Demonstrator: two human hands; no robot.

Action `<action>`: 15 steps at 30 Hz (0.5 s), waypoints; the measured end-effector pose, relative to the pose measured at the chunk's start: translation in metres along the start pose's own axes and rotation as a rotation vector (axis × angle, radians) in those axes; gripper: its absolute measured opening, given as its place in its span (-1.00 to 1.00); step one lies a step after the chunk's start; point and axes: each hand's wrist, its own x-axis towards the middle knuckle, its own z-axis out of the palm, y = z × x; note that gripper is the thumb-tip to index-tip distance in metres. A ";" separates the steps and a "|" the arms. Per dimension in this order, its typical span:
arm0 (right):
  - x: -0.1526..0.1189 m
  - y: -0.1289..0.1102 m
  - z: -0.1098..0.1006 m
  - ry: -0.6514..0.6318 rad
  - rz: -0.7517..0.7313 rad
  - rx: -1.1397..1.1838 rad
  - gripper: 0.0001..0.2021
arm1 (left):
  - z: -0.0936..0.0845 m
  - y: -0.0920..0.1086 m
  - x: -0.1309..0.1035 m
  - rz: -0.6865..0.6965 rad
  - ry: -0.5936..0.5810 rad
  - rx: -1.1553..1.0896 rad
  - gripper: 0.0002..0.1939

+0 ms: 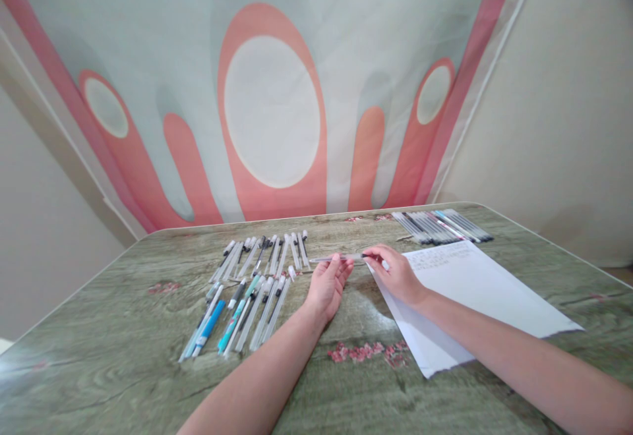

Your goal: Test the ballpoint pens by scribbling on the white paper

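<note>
Near the middle of the table, a slim clear pen (352, 257) lies level between my two hands. My left hand (328, 282) holds its left part between thumb and fingers, palm turned up. The fingertips of my right hand (393, 273) pinch its dark right end, above the left edge of a white paper sheet (475, 296) with writing along its top. Left of my left hand, several clear and dark pens (257, 256) lie in an upper row, and several pens and caps, some blue and teal (210, 326), lie in a lower row.
A row of several slim pens or refills (440, 226) lies at the back right, beyond the paper. The wood-patterned table (123, 329) has pink flower prints. Behind its far edge hangs a grey and pink patterned cloth (271, 112).
</note>
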 end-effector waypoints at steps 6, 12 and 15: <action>0.001 0.000 -0.001 -0.009 -0.076 -0.047 -0.84 | -0.002 -0.002 0.001 0.019 -0.031 0.025 -0.93; 0.000 0.004 -0.001 -0.046 -0.051 -0.073 -0.78 | 0.000 0.000 -0.001 0.008 -0.043 0.056 -0.91; -0.001 0.005 -0.001 -0.089 0.005 -0.073 -0.70 | 0.001 0.001 -0.003 0.005 -0.056 0.074 -0.89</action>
